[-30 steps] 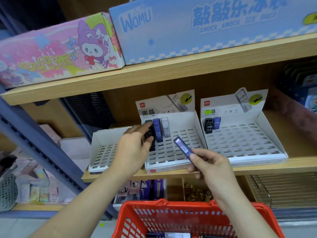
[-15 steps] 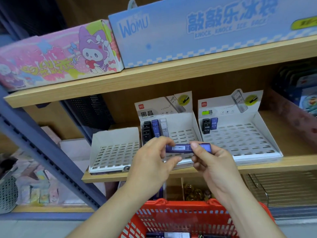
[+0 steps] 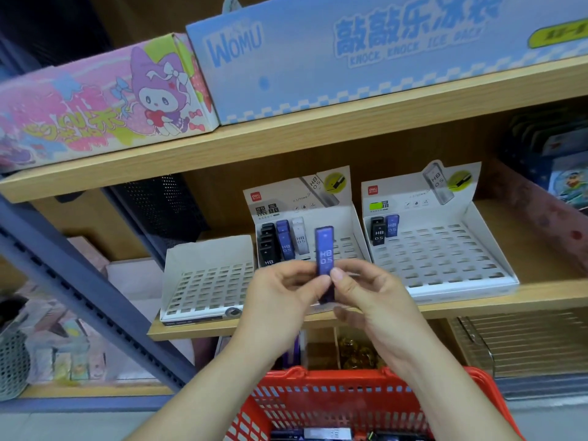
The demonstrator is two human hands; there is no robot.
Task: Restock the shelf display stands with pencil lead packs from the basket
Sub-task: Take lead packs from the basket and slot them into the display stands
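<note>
1. Position: I read the blue lead pack [image 3: 325, 254] as upright, its "HB 0.5" label facing the camera. It is held in the air in front of the middle display stand [image 3: 342, 218] and above the red basket [image 3: 334, 405]. It is not yet seated in a slot.
2. Grip state: the left grip [image 3: 280, 297] pinches the pack's left edge. The right grip [image 3: 372, 300] is clamped on its lower half, thumb on the front face. Both hold the same pack.
3. Step in hand (my judgement): orienting the pack before insertion. The likely target is the blue column [image 3: 284, 241] in the middle stand, between the black packs [image 3: 269, 246] and the white pack [image 3: 300, 238].
4. Procedure:
   - Keep the label outward and the pack upright.
   - Let one grip go and carry with the other.
   - Lead the lower end into the next open slot of the matching colour, then press straight down.
   - Do not nudge the seated neighbours; they stand touching side by side.
5. Alternative: the right display stand [image 3: 477, 230] also has a blue pack [image 3: 392, 226] beside a black one in its back row.
6. Not verifiable:
   - The pack's lower end sits behind the fingers.
   - Both grips cover the middle stand's front rows, so I cannot tell which slots there are open.
   - The basket's contents are cut off by the lower frame edge.
   - The small print on the stand headers is too blurred to read.
</note>
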